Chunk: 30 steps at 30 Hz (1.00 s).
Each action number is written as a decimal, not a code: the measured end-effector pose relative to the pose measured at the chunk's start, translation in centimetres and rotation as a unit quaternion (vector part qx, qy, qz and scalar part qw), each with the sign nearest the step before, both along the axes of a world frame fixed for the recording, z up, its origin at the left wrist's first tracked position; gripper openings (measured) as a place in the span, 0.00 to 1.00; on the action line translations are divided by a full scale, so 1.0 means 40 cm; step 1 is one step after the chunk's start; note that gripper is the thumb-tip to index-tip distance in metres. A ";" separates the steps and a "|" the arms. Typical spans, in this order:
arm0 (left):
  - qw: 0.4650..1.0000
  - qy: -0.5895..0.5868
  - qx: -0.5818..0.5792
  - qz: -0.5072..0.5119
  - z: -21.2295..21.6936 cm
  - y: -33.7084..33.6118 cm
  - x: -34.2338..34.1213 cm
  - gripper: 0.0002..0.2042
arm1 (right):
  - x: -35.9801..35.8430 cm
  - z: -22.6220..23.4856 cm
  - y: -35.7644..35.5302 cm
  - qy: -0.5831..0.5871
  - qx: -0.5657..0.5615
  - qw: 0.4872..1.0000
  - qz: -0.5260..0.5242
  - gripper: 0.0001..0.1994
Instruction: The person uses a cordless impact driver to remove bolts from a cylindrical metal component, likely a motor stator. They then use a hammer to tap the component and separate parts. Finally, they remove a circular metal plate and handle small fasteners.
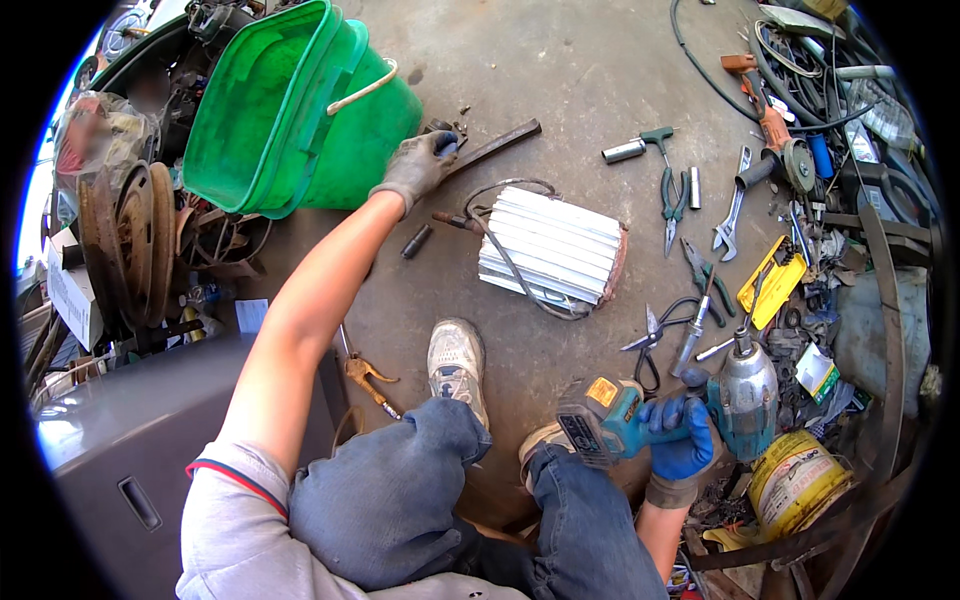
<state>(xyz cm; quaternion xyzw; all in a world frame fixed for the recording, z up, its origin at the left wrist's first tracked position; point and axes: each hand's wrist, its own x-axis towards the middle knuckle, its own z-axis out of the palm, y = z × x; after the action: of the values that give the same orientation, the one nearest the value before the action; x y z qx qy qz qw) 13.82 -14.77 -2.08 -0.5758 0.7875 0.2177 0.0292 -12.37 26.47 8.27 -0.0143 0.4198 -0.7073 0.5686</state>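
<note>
From where I stand, the person's left hand, in a grey and blue work glove, reaches out over the stained floor to the near end of a dark metal bar; its fingers are bent, but I cannot tell whether they are closed on the bar or on one of the small metal bits around it. The bar lies at a slant, just beside a big green bucket. The right hand, gloved too, has its fingers wrapped around the handle of a blue and silver power tool, which is by the person's right knee, its battery end toward the middle and its metal head toward the right-hand clutter. Between the two hands, on the floor past the shoes, sits a white ribbed metal block with a dark cord looped about it, and near its left side lies a short dark socket. To the right of the block I see pliers, an adjustable wrench, scissors, a screwdriver and an open yellow case, with an orange grinder farther off and a yellow tin near the power tool
</note>
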 end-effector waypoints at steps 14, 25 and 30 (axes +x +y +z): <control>0.973 0.222 -0.058 -0.018 0.049 0.024 -0.054 0.19 | -0.052 0.017 0.008 0.187 0.161 0.968 0.054 0.24; 0.880 0.226 0.138 -0.394 0.340 0.377 -0.208 0.24 | -0.034 -0.055 0.051 0.140 0.130 0.973 0.129 0.28; 0.862 0.238 0.175 -0.411 0.329 0.398 -0.245 0.24 | -0.035 -0.034 0.045 0.185 0.122 0.969 0.106 0.27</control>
<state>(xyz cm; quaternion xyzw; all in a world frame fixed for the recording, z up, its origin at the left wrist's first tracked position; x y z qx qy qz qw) 4.03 1.16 11.07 -0.1162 0.8846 0.4508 0.0282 -13.77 28.28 6.91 -0.1193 0.5969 -0.5715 0.5503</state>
